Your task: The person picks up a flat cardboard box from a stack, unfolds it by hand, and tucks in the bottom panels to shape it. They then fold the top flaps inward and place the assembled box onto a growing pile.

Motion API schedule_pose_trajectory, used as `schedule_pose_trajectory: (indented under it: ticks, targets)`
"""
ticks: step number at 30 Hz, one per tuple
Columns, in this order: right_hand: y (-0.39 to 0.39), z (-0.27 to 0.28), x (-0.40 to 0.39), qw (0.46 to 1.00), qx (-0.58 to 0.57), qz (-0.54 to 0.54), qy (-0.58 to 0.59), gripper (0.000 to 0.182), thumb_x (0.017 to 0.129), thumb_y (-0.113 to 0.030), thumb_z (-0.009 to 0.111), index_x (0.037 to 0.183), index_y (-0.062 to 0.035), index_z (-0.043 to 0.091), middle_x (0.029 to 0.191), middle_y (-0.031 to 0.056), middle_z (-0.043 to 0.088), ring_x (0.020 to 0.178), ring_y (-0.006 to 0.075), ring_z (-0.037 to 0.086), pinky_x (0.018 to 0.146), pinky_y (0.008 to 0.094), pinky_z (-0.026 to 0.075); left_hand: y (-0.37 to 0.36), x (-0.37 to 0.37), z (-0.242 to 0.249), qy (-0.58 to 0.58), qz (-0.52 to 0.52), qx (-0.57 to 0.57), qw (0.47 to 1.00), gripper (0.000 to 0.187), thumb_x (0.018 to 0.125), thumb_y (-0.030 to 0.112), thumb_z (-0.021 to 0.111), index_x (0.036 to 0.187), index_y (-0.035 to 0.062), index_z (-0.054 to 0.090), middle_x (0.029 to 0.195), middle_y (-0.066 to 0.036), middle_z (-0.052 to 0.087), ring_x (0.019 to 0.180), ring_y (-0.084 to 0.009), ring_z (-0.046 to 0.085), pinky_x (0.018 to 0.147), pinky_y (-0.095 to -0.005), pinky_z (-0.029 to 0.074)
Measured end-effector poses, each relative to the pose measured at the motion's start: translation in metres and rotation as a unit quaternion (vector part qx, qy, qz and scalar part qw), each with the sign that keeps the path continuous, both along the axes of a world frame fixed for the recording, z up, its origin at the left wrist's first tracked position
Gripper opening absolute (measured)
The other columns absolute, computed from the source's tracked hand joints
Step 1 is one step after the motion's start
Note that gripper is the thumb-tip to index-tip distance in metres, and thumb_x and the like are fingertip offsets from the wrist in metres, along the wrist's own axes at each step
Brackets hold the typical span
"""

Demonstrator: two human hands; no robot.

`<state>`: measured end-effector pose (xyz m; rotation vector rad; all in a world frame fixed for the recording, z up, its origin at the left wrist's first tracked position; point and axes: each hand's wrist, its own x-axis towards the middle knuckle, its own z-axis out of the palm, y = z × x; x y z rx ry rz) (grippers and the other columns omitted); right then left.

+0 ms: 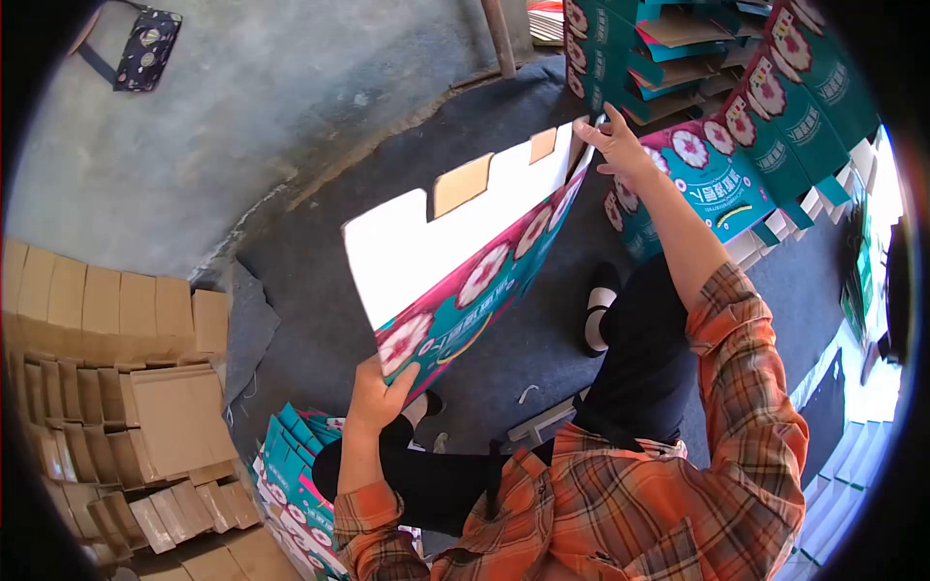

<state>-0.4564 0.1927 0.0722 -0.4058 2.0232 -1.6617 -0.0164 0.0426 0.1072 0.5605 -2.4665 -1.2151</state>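
A large printed cardboard sheet [465, 261], teal and magenta with round pink-and-white pictures and a white upper part, hangs tilted between my hands. Its edge has cut-out notches. My left hand [380, 395] grips the lower left corner, thumb on the printed face. At the upper right end, my right hand [617, 147] holds the other edge, with the thumb and fingers around it. Just beyond my right hand stands a printed teal carton piece [712, 184] of the same design.
Stacked brown cardboard boxes [179, 416] fill the lower left. More teal printed sheets [291, 484] lie beside my leg. Folded printed cartons [678, 58] are piled at the upper right. A wooden post [499, 39] and a patterned pouch [147, 48] are at the top.
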Motion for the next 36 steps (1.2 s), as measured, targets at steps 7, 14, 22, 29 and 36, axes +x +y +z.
schedule_pose_trajectory:
  ticks: [7,14,22,29,36]
  targets:
    - [0.006,-0.028,-0.003,0.991,0.1,-0.018,-0.09,0.119,0.074,-0.063,0.068,0.149,-0.0022,0.0,0.152,0.0239,0.018,0.137,0.0403,0.026,0.097,0.0634,0.038,0.003,0.012,-0.02,0.038,0.058,0.094,0.993,0.025,0.083,0.009,0.064,0.105,-0.0033,0.065,0.092,-0.011,0.069,0.081,-0.0152,0.062,0.076,-0.0304,0.048]
    - [0.003,-0.025,-0.009,0.998,0.022,0.025,-0.048,0.109,0.075,-0.058,0.069,0.149,-0.0048,0.01,0.144,0.0258,0.031,0.131,0.0417,0.036,0.095,0.0631,0.039,-0.001,0.022,-0.034,0.101,0.078,0.131,0.983,0.031,0.082,0.004,0.064,0.113,-0.003,0.06,0.106,-0.008,0.065,0.093,-0.0148,0.059,0.085,-0.0306,0.045]
    - [0.001,-0.002,0.011,0.998,-0.025,0.058,-0.03,0.054,0.078,-0.013,0.057,0.129,-0.0072,0.041,0.109,0.0085,0.057,0.099,0.0216,0.057,0.08,0.0435,0.051,-0.013,0.019,-0.042,0.009,0.132,0.236,0.963,0.037,0.086,0.003,0.059,0.122,-0.0046,0.057,0.117,-0.011,0.061,0.105,-0.0164,0.057,0.094,-0.0304,0.042]
    - [-0.015,-0.008,0.049,0.991,0.001,0.104,0.086,0.081,0.073,0.0,0.05,0.148,-0.0041,0.021,0.134,0.0145,0.048,0.119,0.0262,0.048,0.096,0.0294,0.041,-0.014,0.004,-0.039,0.209,0.123,0.2,0.949,0.06,0.094,0.032,0.056,0.142,0.0023,0.036,0.133,-0.012,0.048,0.123,-0.0246,0.046,0.102,-0.0392,0.037]
    - [-0.021,-0.019,0.058,0.966,0.021,0.235,0.104,0.08,0.073,0.003,0.045,0.149,-0.0082,0.023,0.138,0.0101,0.046,0.115,0.0174,0.049,0.093,0.0268,0.04,-0.024,0.004,-0.039,0.184,0.164,0.226,0.943,0.06,0.094,0.031,0.058,0.143,0.0057,0.035,0.137,-0.012,0.045,0.123,-0.0242,0.047,0.1,-0.0416,0.04]
